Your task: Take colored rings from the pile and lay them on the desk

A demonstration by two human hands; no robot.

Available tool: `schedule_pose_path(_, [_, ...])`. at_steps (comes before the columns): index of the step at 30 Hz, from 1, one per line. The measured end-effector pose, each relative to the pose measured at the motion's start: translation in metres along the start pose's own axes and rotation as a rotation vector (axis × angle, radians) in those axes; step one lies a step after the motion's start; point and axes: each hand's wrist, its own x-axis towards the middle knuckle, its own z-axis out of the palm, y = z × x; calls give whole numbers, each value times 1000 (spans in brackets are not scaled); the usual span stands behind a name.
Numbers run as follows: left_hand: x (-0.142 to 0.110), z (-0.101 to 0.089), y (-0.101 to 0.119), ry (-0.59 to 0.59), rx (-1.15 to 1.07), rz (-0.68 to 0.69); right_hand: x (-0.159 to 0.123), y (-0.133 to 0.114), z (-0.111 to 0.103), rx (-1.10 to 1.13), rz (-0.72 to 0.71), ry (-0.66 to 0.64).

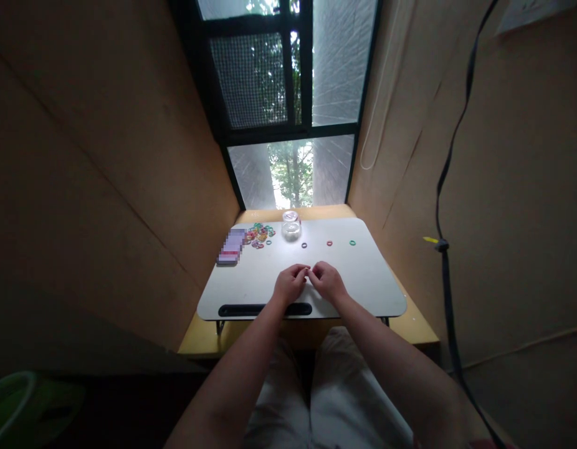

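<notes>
My left hand (291, 284) and my right hand (326, 282) meet above the white folding table (251, 284), fingertips touching. Both are closed in a pinch, and whatever sits between the fingers is too small and hidden to name. Beyond them lie three separate small rings in a loose row: a dark purple ring (304, 246), a red ring (329, 243) and a green ring (352, 242). To the left at the back is a pile of coloured rings (260, 234), perhaps hair ties. A clear round container (291, 231) stands at the back middle.
A phone (231, 246) with a blurred screen lies at the table's left edge. A black slot (242, 310) runs along the front edge. Behind is a window (293, 168); walls close in on both sides. A dark cord (445, 274) hangs at right, and a green tub (17, 405) stands lower left.
</notes>
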Motion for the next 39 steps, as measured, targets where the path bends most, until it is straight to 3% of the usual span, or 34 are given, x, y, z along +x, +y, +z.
schedule_pose_path(12, [-4,-1,8,77,150,-13,-2,-2,-1,140,-8,-61])
schedule_pose_path(26, [-6,-1,13,83,263,-46,-2,-7,-5,115,-53,-86])
schedule_pose_path(39, [-6,-2,13,53,259,-32,-3,-5,-3,96,-9,-56])
